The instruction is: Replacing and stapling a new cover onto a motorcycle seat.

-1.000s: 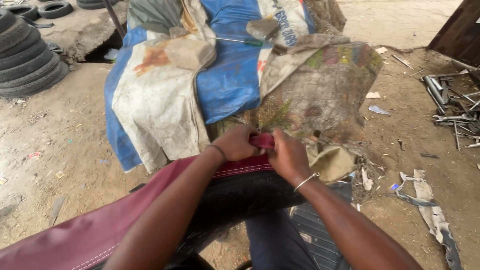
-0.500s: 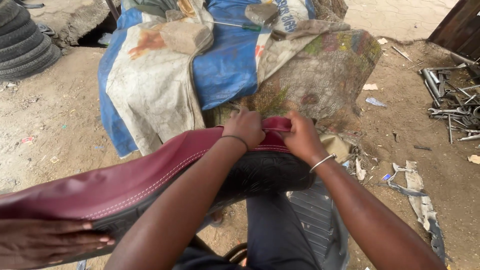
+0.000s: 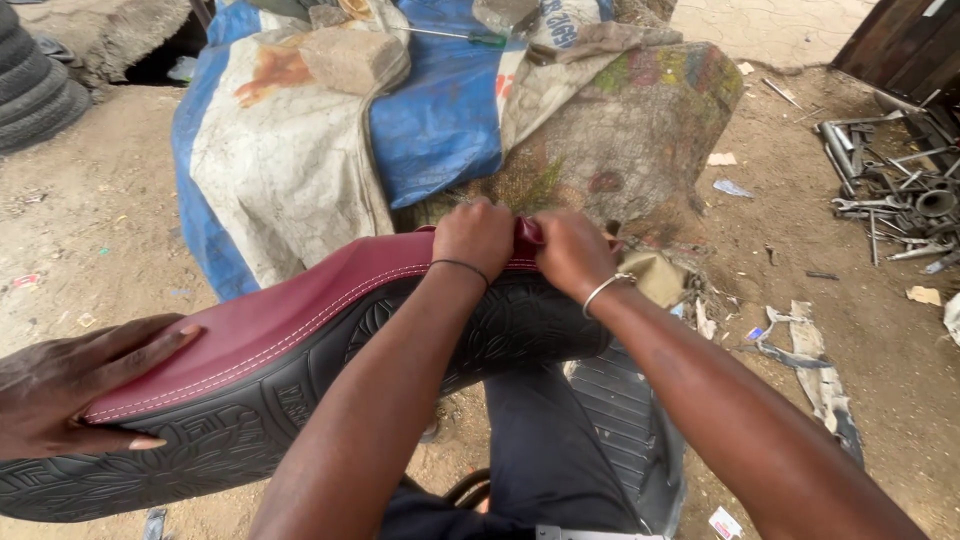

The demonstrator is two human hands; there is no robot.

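Both of the person's hands meet at the far end of a long motorcycle seat. The left hand (image 3: pixel 478 238) has its fingers curled down and clamped on the maroon cover (image 3: pixel 300 305), and the right hand (image 3: pixel 572 250) pinches the same bunched edge just beside it, knuckles nearly touching. Gripping 1 spot from 2 sides looks like a way to keep the cover taut over the rim.

Directly under the fingers the black patterned seat base (image 3: pixel 500 330) runs back toward the person and to the left, lying across the lap so the end stays within reach.

At the near left end, well apart from those fingers, a co-worker's hand (image 3: pixel 75 390) lies flat on the maroon cover, seemingly steadying it.

Beyond the fingers sits a mound under a blue and white tarpaulin (image 3: pixel 300 150), weighted by a stone block (image 3: pixel 350 60). Far right, metal tools (image 3: pixel 900 190) lie on the dirt ground (image 3: pixel 90 220).
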